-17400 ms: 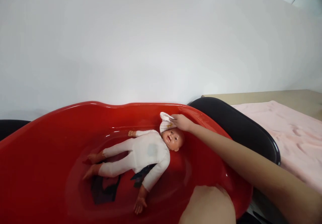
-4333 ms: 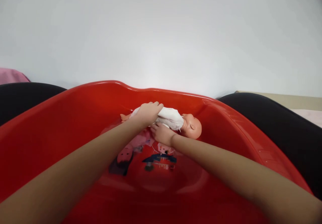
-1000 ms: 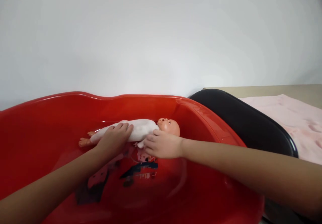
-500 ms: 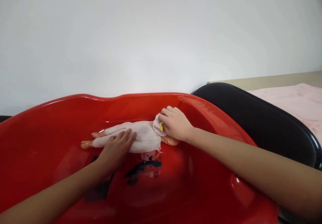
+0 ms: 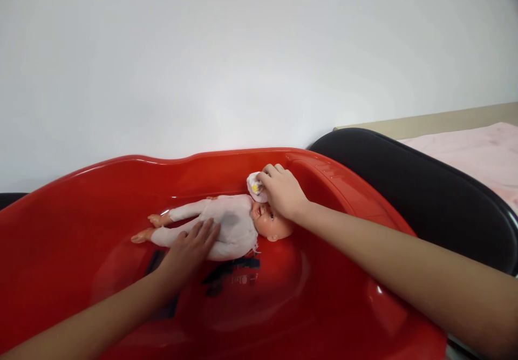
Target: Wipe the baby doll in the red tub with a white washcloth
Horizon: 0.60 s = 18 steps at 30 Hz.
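While the doll (image 5: pixel 226 225) lies on its back in the red tub (image 5: pixel 81 230), head toward the right, it is steadied by the left hand (image 5: pixel 190 252), which is laid flat with fingers spread on its white-clad belly and hip, so that it is kept from sliding. A small bunched white cloth (image 5: pixel 254 186) is pinched in the right hand (image 5: pixel 283 192) and held just above the doll's forehead, where the head can be reached. A black tub (image 5: pixel 424 187) and a pink towel (image 5: pixel 481 155) are seen to the right.
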Motion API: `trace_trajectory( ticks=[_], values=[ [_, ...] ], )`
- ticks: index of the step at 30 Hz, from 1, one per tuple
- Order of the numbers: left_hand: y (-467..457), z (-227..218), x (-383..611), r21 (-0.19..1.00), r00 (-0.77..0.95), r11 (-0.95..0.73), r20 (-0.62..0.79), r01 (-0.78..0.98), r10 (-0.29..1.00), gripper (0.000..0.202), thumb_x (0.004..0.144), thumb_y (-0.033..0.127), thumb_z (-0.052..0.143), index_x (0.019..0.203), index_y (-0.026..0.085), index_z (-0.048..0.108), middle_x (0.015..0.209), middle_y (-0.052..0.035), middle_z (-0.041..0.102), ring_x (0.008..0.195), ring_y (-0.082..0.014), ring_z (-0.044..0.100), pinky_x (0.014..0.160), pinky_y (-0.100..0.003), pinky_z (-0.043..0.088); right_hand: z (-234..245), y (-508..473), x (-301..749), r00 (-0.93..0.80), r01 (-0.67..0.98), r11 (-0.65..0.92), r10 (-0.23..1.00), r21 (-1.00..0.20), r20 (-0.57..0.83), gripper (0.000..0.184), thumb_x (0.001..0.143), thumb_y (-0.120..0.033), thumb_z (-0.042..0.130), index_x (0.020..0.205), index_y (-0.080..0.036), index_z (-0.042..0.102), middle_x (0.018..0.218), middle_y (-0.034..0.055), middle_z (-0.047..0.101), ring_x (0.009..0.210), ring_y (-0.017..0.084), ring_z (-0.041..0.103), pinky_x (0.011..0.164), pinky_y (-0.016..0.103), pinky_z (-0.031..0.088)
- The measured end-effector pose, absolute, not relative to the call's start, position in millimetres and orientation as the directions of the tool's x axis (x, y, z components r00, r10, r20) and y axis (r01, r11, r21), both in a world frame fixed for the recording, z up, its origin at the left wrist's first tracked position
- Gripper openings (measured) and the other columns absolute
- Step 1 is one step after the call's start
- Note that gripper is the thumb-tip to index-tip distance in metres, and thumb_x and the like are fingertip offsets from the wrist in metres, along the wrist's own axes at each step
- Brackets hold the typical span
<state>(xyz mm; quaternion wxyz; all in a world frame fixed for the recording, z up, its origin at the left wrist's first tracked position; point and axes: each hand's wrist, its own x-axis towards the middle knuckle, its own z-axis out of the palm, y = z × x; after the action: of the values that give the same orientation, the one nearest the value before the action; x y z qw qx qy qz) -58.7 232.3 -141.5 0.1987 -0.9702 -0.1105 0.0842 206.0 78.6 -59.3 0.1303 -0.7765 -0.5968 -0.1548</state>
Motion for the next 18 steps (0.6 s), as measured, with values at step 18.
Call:
trace_trajectory(
  ticks=[18],
  values=[
    [213, -125, -84, -0.058, 0.925, -0.932, -0.114, 0.358, 0.362, 0.029, 0.09, 0.003, 0.042, 0.106, 0.016, 0.063, 0.114, -0.0133, 0.068, 0.109, -0.0301, 0.065, 0.096, -0.04, 0.05, -57, 80, 205, 0.236, 0.972, -0.224, 0.906, -0.076, 0.351, 0.017, 0.094, -0.019, 0.054, 0.108, -0.021, 0.062, 0.11, 0.0109, 0.061, 0.097, 0.027, 0.049, 0.075, 0.039, 0.032]
  ],
)
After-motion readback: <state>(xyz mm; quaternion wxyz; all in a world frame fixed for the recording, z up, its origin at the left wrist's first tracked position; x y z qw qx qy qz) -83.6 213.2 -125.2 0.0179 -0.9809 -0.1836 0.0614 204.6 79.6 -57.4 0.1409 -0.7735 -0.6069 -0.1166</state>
